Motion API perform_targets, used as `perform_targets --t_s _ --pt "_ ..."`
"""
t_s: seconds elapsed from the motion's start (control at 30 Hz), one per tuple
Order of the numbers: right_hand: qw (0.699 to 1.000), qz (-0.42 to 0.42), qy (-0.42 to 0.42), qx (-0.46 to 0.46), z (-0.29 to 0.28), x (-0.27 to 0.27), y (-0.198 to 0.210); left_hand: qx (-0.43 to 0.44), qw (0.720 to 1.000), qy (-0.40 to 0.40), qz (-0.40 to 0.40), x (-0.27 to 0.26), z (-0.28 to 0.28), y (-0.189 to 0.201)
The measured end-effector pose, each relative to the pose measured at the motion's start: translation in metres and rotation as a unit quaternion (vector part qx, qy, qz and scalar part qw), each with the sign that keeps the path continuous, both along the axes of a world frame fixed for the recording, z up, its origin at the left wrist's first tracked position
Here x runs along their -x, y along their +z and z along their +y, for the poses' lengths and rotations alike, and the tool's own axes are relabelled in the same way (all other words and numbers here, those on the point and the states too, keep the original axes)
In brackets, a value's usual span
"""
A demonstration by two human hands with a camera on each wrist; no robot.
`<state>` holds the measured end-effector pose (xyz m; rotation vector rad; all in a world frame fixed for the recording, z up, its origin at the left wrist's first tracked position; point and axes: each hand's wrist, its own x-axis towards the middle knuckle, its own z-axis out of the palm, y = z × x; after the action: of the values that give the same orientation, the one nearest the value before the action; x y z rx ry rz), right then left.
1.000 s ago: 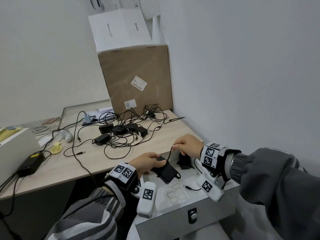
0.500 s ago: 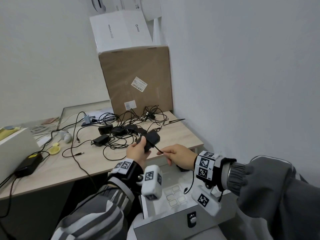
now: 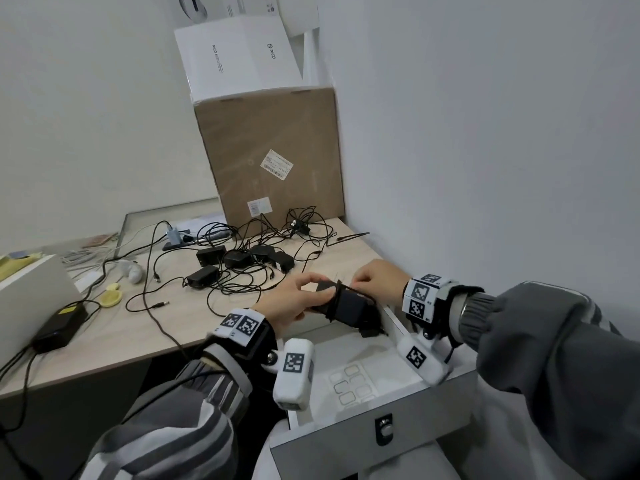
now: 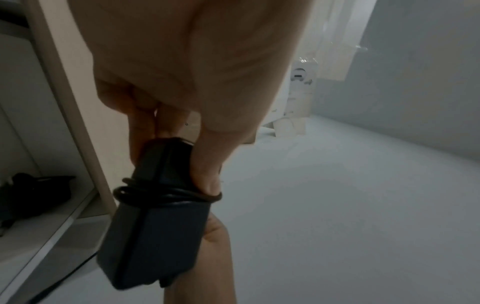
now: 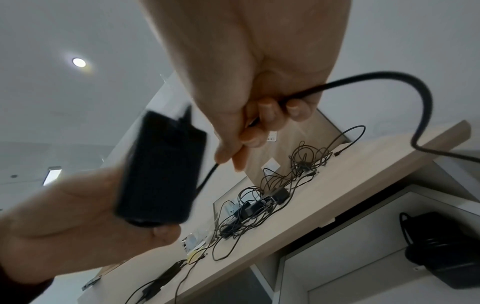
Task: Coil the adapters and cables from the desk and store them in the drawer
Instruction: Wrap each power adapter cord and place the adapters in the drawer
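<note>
Black adapter [image 3: 349, 304]: held above the open drawer [image 3: 388, 382], cable [image 5: 389, 82] looped around it
Left hand [image 3: 291, 303]: fingers clamped on the adapter
Right hand [image 3: 377, 278]: fingers pinching the cable — beside the adapter
Desk [image 3: 138, 327]: more adapters tangled

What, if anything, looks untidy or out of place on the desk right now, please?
The loose adapters lie in a knot of tangled cables near the cardboard box, uncoiled. Nothing looks damaged or spilled. The left hand holds an adapter while the right hand winds its cable.
</note>
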<state>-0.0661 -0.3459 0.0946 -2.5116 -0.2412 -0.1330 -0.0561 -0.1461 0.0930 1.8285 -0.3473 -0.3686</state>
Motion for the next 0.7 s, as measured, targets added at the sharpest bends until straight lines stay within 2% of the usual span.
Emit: perform_targets --t_s 0.17,0.47,0.57,0.7 --pt "1.000 0.001 0.010 -0.011 0.010 0.002 0.006 -0.074 0.997 0.023 -0.019 0.002 -0.005 0.001" --pt "0.998 0.026 0.055 0.024 0.014 0.002 0.000 -0.106 0.994 0.025 0.005 0.004 -0.004 -0.002" --pt "0.996 0.051 0.067 0.000 0.012 0.000 0.002 -0.118 0.992 0.031 0.010 0.005 -0.003 -0.008" --pt "0.996 0.042 0.073 -0.031 0.015 0.003 0.003 -0.111 0.992 0.057 0.031 0.005 -0.005 -0.021"
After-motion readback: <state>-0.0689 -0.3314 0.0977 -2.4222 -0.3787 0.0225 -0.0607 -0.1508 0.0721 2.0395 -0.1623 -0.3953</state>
